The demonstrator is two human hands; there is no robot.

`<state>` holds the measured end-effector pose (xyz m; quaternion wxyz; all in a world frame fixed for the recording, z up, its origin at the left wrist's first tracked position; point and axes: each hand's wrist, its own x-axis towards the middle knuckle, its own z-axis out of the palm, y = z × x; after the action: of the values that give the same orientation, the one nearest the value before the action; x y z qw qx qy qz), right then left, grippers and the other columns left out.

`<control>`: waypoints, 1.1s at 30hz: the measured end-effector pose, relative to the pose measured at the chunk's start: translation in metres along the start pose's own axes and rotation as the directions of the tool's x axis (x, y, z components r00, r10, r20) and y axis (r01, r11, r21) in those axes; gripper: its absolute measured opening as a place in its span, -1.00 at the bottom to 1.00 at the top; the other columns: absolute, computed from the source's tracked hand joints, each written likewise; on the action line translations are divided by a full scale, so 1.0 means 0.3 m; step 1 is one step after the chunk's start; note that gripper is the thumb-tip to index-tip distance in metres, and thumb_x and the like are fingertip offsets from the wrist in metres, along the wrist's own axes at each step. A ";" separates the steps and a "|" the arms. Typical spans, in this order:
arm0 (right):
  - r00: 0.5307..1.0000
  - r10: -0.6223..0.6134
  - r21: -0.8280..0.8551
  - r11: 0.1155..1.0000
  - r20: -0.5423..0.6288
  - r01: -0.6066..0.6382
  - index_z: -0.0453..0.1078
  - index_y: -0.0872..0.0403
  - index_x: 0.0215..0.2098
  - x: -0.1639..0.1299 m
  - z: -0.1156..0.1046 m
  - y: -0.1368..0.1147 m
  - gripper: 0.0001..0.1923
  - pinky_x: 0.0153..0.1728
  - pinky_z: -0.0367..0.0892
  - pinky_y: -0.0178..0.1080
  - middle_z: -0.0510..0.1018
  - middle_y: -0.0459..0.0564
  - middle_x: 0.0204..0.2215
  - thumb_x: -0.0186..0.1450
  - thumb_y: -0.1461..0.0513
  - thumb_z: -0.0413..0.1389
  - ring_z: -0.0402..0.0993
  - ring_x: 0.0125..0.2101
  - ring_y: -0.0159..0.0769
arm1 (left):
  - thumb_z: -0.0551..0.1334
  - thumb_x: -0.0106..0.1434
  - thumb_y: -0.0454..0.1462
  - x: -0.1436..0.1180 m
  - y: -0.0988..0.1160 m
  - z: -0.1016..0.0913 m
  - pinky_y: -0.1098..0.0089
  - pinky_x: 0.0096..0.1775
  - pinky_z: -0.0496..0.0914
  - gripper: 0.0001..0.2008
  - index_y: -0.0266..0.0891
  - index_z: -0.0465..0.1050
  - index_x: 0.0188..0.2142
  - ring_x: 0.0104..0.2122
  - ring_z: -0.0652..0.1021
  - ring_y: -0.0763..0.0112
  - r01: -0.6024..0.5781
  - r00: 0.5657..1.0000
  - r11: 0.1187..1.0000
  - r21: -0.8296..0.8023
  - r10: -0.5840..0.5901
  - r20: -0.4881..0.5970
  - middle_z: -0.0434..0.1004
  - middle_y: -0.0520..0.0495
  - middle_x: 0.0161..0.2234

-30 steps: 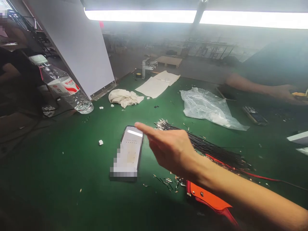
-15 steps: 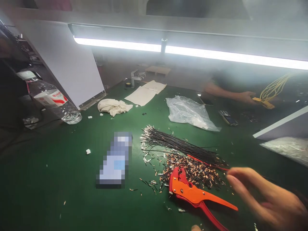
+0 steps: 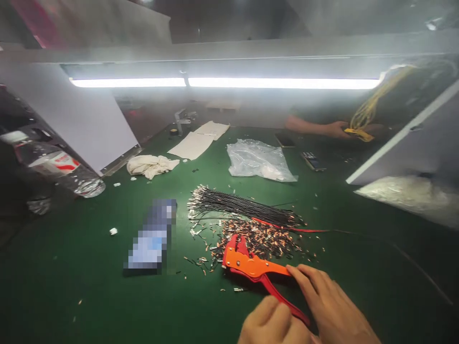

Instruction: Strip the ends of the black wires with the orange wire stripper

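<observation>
a person's two hands close in on an orange wire stripper (image 3: pixel 256 267) lying on a green surface (image 3: pixel 71 286). the right hand (image 3: pixel 333 306) rests its loosely spread fingers on the tool's upper handle, not wrapped around it; the left hand (image 3: pixel 274 325) sits curled at the lower red handle, and whether it grips the handle cannot be told. the stripper lies near the front edge, its jaws touching a heap of cut wire scraps (image 3: pixel 261 241), with a bundle of black wires (image 3: pixel 236 206) just behind and a phone (image 3: pixel 152 237) to the left.

the likely trouble: a half-taken grip could let the tool slip or swing through the scraps and scatter them across the surface, and fingers set between the handles could be pinched if they close.

half a second ago only the right hand was in view, hovering well clear of the tool; now both hands have reached its handles. across the surface, another person's hand (image 3: pixel 335 129) holds yellow wires (image 3: pixel 362 114), beyond a plastic bag (image 3: pixel 258 160), a crumpled cloth (image 3: pixel 150 165) and a water bottle (image 3: pixel 53 167).
</observation>
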<state>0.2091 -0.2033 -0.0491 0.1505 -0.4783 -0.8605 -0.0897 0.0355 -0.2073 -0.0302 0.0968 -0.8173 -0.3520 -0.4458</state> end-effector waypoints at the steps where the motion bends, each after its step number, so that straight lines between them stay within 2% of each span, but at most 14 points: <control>1: 1.000 0.000 -0.003 1.000 0.029 0.001 0.16 0.21 0.22 0.006 -0.009 -0.005 -0.39 -0.23 0.57 0.02 0.52 0.30 -0.09 0.19 0.29 0.05 0.55 -0.13 0.05 | 0.00 0.27 -0.53 0.025 -0.005 -0.010 0.45 -0.54 0.17 -0.66 -0.22 0.21 -0.59 -0.64 0.27 0.52 -0.006 1.000 0.999 -0.050 0.006 0.004 0.19 0.10 -0.68; 4: 0.976 0.016 0.038 0.999 0.216 -0.025 0.10 0.28 0.28 0.055 -0.046 -0.014 -0.28 -0.20 0.52 0.11 0.52 0.34 -0.08 0.14 0.33 0.09 0.52 -0.14 0.13 | -0.05 0.35 -0.45 0.097 -0.039 -0.029 0.47 -0.52 0.25 -0.72 -0.22 0.29 -0.44 -0.56 0.36 0.50 0.064 0.992 0.978 -0.197 -0.042 0.117 0.34 0.04 -0.58; 6: 0.903 0.017 0.141 0.986 0.430 -0.086 0.18 0.31 0.24 0.108 -0.073 -0.019 -0.32 -0.15 0.47 0.19 0.51 0.38 -0.07 0.16 0.29 0.13 0.47 -0.10 0.21 | -0.06 0.36 -0.42 0.135 -0.065 -0.030 0.52 -0.52 0.28 -0.78 -0.23 0.31 -0.33 -0.55 0.38 0.52 0.200 0.972 0.936 -0.291 -0.153 0.178 0.34 0.06 -0.54; 9: 0.869 0.012 0.196 0.973 0.494 -0.125 0.43 0.21 -0.07 0.184 -0.118 -0.021 -0.59 -0.19 0.47 0.10 0.54 0.26 -0.16 0.12 0.21 0.17 0.49 -0.19 0.13 | -0.01 0.37 -0.42 0.174 -0.105 -0.028 0.55 -0.55 0.27 -0.79 -0.19 0.29 -0.37 -0.57 0.38 0.56 0.347 0.927 0.893 -0.288 -0.281 0.247 0.33 0.10 -0.53; 12: 0.853 0.046 0.253 0.945 0.520 -0.205 0.39 0.15 -0.20 0.211 -0.175 0.009 -0.70 -0.26 0.45 -0.01 0.52 0.15 -0.25 0.08 0.24 0.12 0.48 -0.28 0.00 | 0.06 0.37 -0.38 0.193 -0.154 -0.040 0.55 -0.60 0.30 -0.80 -0.16 0.30 -0.39 -0.63 0.38 0.56 0.448 0.884 0.857 -0.256 -0.383 0.267 0.34 0.14 -0.57; 14: 0.792 0.099 0.414 0.810 0.603 -0.416 0.33 0.07 -0.17 0.193 -0.210 0.052 -0.75 -0.22 0.39 -0.06 0.51 0.07 -0.24 0.15 0.25 0.06 0.47 -0.24 -0.07 | 0.08 0.37 -0.35 0.197 -0.184 -0.060 0.54 -0.62 0.33 -0.84 -0.14 0.32 -0.36 -0.64 0.40 0.54 0.494 0.863 0.833 -0.251 -0.434 0.259 0.37 0.15 -0.58; 17: 0.657 0.150 0.455 0.608 0.739 -0.651 0.31 0.00 -0.08 0.130 -0.222 0.121 -0.68 -0.16 0.31 -0.03 0.49 0.03 -0.21 0.17 0.23 0.05 0.43 -0.19 -0.07 | 0.12 0.35 -0.37 0.196 -0.202 -0.099 0.53 -0.63 0.38 -0.84 -0.08 0.40 -0.27 -0.63 0.45 0.53 0.496 0.866 0.819 -0.288 -0.447 0.223 0.47 0.15 -0.52; 19: 0.593 0.156 0.478 0.448 0.790 -0.755 0.29 -0.01 0.00 0.084 -0.194 0.148 -0.60 -0.22 0.30 -0.03 0.46 -0.01 -0.30 0.17 0.21 0.03 0.41 -0.28 -0.11 | 0.15 0.32 -0.41 0.192 -0.199 -0.118 0.48 -0.59 0.43 -0.79 -0.05 0.46 -0.21 -0.55 0.52 0.48 0.488 0.869 0.828 -0.277 -0.489 0.069 0.54 0.11 -0.45; 20: 0.604 0.125 0.554 0.288 0.787 -0.781 0.30 0.00 0.00 0.065 -0.173 0.154 -0.58 -0.27 0.32 -0.06 0.43 -0.04 -0.33 0.16 0.17 0.06 0.41 -0.35 -0.15 | 0.16 0.31 -0.43 0.189 -0.196 -0.122 0.45 -0.58 0.43 -0.77 -0.05 0.47 -0.20 -0.53 0.53 0.47 0.485 0.866 0.834 -0.263 -0.499 0.016 0.55 0.09 -0.42; 22: 0.717 -0.009 0.700 -0.212 0.697 -0.682 0.32 0.03 0.02 0.039 -0.128 0.156 -0.50 -0.21 0.35 -0.02 0.44 -0.02 -0.28 0.13 0.05 0.11 0.47 -0.34 -0.14 | 0.16 0.31 -0.46 0.182 -0.194 -0.119 0.42 -0.55 0.44 -0.74 -0.06 0.48 -0.16 -0.52 0.51 0.48 0.459 0.883 0.858 -0.230 -0.470 0.008 0.53 0.08 -0.43; 23: 0.772 -0.004 0.727 -0.333 0.636 -0.601 0.32 0.02 0.06 0.032 -0.110 0.153 -0.45 -0.16 0.34 -0.02 0.47 0.02 -0.22 0.12 0.04 0.16 0.50 -0.25 -0.08 | 0.17 0.30 -0.48 0.177 -0.196 -0.113 0.41 -0.54 0.44 -0.72 -0.07 0.48 -0.14 -0.52 0.49 0.48 0.424 0.903 0.879 -0.216 -0.427 0.035 0.52 0.08 -0.44; 26: 0.853 0.084 0.769 -0.484 0.515 -0.417 0.39 -0.01 0.08 0.027 -0.091 0.144 -0.41 -0.06 0.30 -0.09 0.53 0.05 -0.10 0.07 0.16 0.27 0.47 -0.10 -0.07 | 0.19 0.25 -0.52 0.157 -0.204 -0.087 0.37 -0.51 0.43 -0.68 -0.12 0.47 -0.11 -0.50 0.45 0.45 0.306 0.952 0.939 -0.158 -0.300 0.061 0.48 0.08 -0.48; 29: 0.863 0.135 0.764 -0.544 0.487 -0.347 0.45 0.01 0.00 0.025 -0.098 0.131 -0.57 -0.19 0.34 -0.20 0.55 0.01 -0.21 0.17 0.13 0.27 0.47 -0.24 -0.23 | 0.21 0.21 -0.55 0.135 -0.201 -0.061 0.30 -0.48 0.39 -0.69 -0.18 0.47 -0.14 -0.51 0.41 0.41 0.245 0.969 0.964 -0.098 -0.244 0.029 0.45 0.06 -0.50; 33: 0.850 0.039 0.681 -0.617 0.526 -0.394 0.32 0.03 0.08 0.015 -0.077 0.086 -0.58 -0.31 0.32 -0.28 0.53 0.00 -0.27 0.34 0.04 0.19 0.48 -0.33 -0.34 | 0.23 0.20 -0.56 0.116 -0.190 -0.049 0.29 -0.47 0.38 -0.68 -0.22 0.45 -0.10 -0.50 0.40 0.39 0.166 0.985 0.986 -0.029 -0.164 0.056 0.46 0.04 -0.50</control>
<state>0.2329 -0.1930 -0.0256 0.4109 -0.3015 -0.3372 0.7916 0.0003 -0.1554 -0.0026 0.0365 -0.7983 -0.4135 -0.4364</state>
